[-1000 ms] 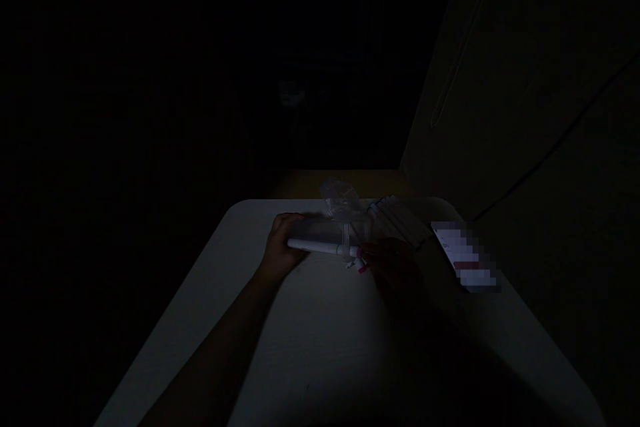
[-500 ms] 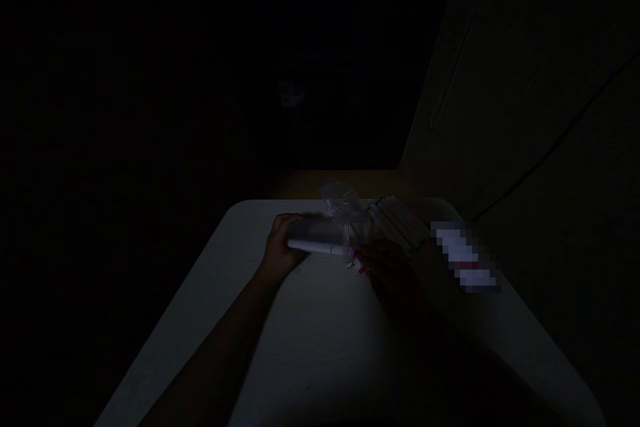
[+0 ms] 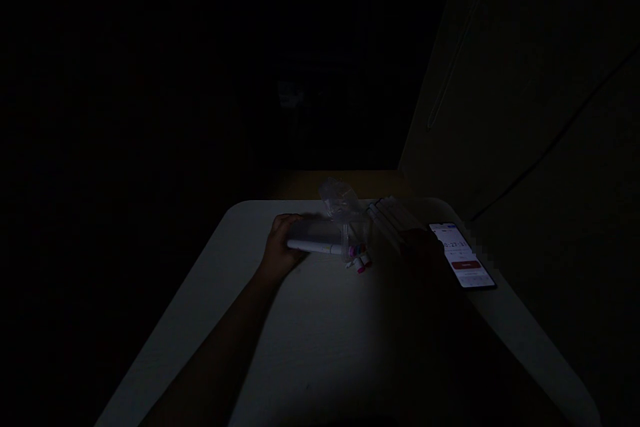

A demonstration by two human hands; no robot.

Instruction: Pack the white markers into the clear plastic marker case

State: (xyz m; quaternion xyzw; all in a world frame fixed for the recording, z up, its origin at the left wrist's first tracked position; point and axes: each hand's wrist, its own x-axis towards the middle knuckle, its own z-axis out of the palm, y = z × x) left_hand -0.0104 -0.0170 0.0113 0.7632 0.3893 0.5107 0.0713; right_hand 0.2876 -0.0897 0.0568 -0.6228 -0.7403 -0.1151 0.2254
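Note:
My left hand [image 3: 277,247] wraps round the closed end of a clear plastic case [image 3: 317,230] lying on its side on the table. Inside it lies a white marker [image 3: 315,247], and coloured marker ends show at its right-hand mouth. Two loose caps or marker ends, one pink [image 3: 360,267] and one red [image 3: 367,260], lie just below that mouth. My right hand [image 3: 425,250] is over the near end of a row of white markers [image 3: 393,217]. Deep shadow hides its fingers, so whether they grip a marker is unclear.
A crumpled clear plastic wrapper [image 3: 340,197] sits behind the case. A lit phone [image 3: 463,257] lies at the right edge of the pale table [image 3: 300,347]. A dark cable [image 3: 540,157] runs along the wall on the right. The room is very dark.
My right hand has moved right, from the case's mouth to the row of markers, uncovering the coloured ends. My left hand and the case have stayed put.

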